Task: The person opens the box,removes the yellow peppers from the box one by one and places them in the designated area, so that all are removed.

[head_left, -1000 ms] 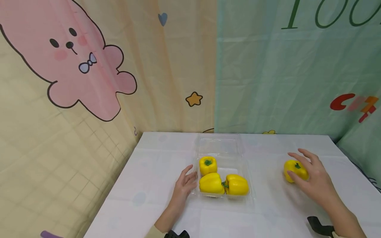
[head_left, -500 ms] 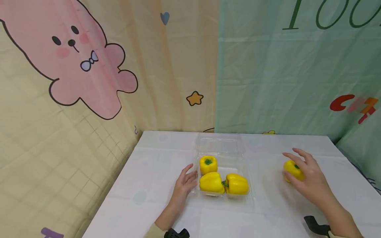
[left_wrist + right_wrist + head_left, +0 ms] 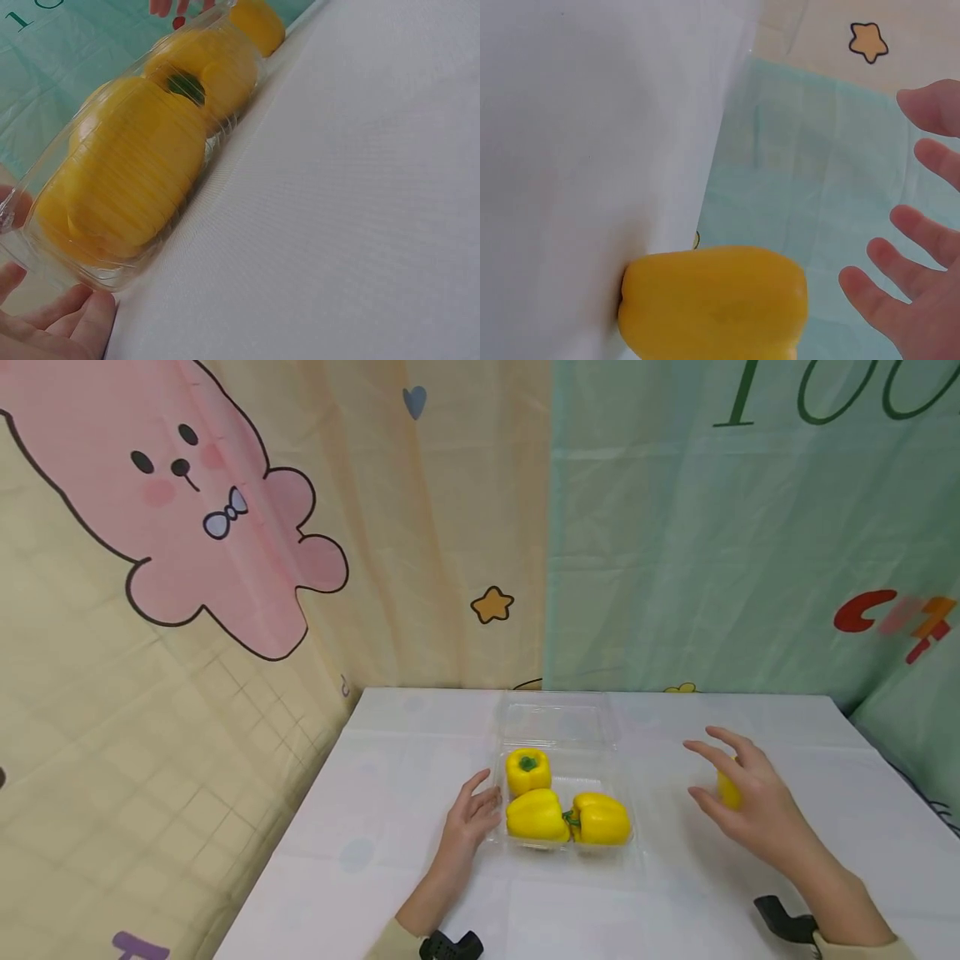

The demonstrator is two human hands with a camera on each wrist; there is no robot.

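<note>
A clear plastic clamshell container (image 3: 557, 762) stands with its lid folded back, holding three yellow bell peppers; one pepper (image 3: 528, 772) sits upright at the left, and two others (image 3: 537, 816) lie along the near side. My left hand (image 3: 468, 822) rests its relaxed fingers against the container's left side; the left wrist view shows fingertips (image 3: 94, 319) at its lower corner. Over to the right, another yellow bell pepper (image 3: 716, 304) stands on the table, partly hidden behind my right hand (image 3: 753, 797) in the head view. That hand is raised with fingers spread, apart from the pepper.
A white cloth covers the table (image 3: 420, 735). Behind it hangs a patterned curtain, with a pink bear (image 3: 225, 518) on the left and green cloth (image 3: 697, 552) on the right. Black wrist straps (image 3: 783, 920) show on both arms.
My right hand has moved left across the pepper on the table, which is now mostly hidden behind it in the head view. The left hand and the container stay in place.
</note>
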